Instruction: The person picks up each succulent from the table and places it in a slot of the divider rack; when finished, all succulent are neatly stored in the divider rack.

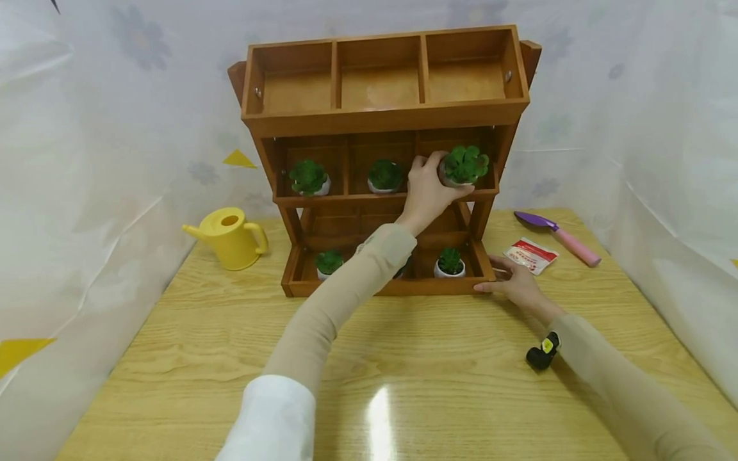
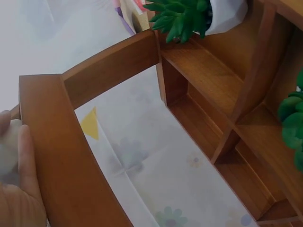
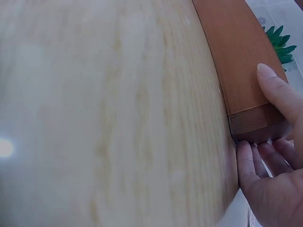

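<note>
My left hand (image 1: 428, 195) grips a small potted succulent (image 1: 466, 165) at the right compartment of the middle tier of a brown wooden plant stand (image 1: 380, 114). Thumb and fingers wrap its white pot (image 2: 8, 151), partly hidden by the stand's board in the left wrist view. At the stand's lower right corner, my right hand (image 1: 517, 287) holds the bottom tier, its thumb (image 3: 272, 78) on the front board and the other fingers against the end. Two more succulents (image 1: 309, 177), (image 1: 385, 175) sit in the middle tier's left and centre compartments.
Potted succulents (image 1: 329, 262), (image 1: 450, 262) stand on the bottom tier, another mostly behind my left sleeve. A yellow watering can (image 1: 233, 240) is left of the stand. To the right lie a red-and-white packet (image 1: 530, 256) and a purple trowel with a pink handle (image 1: 576, 246).
</note>
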`<state>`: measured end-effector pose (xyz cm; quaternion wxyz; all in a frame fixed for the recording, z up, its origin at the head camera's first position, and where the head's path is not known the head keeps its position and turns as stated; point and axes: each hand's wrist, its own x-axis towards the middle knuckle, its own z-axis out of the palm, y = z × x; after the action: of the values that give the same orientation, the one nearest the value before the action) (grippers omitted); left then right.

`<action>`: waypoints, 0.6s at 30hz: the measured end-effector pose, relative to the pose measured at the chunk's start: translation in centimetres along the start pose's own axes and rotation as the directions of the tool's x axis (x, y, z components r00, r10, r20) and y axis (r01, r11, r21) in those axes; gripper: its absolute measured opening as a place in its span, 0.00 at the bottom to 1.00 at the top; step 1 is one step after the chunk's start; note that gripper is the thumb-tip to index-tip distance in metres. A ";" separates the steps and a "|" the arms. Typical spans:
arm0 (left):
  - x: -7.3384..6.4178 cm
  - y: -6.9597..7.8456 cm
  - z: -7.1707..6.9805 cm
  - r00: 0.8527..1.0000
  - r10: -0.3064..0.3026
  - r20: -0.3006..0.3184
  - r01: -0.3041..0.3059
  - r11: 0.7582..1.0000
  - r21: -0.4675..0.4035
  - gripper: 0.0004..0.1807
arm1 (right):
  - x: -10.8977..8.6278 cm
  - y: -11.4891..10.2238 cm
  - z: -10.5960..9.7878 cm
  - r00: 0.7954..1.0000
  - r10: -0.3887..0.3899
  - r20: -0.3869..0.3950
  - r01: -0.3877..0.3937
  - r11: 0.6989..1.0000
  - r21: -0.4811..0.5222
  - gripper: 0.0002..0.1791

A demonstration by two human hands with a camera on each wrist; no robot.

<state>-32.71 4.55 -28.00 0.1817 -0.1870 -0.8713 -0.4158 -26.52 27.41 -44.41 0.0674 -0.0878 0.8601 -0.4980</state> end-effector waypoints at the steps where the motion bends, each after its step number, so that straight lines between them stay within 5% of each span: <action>1: 0.0 0.1 0.0 1.000 -0.005 0.001 0.005 1.000 0.004 0.38 | 0.0 0.0 0.0 1.000 0.003 0.004 -0.003 1.000 -0.001 0.47; 18: 0.4 0.4 0.3 0.994 -0.090 0.059 0.085 0.992 0.093 0.39 | -0.2 -0.1 -0.1 1.000 -0.003 0.007 0.003 1.000 -0.006 0.47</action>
<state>-32.89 5.12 -27.75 0.1441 -0.1532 -0.9018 -0.3774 -26.36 27.47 -44.23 0.0691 -0.0910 0.8612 -0.4952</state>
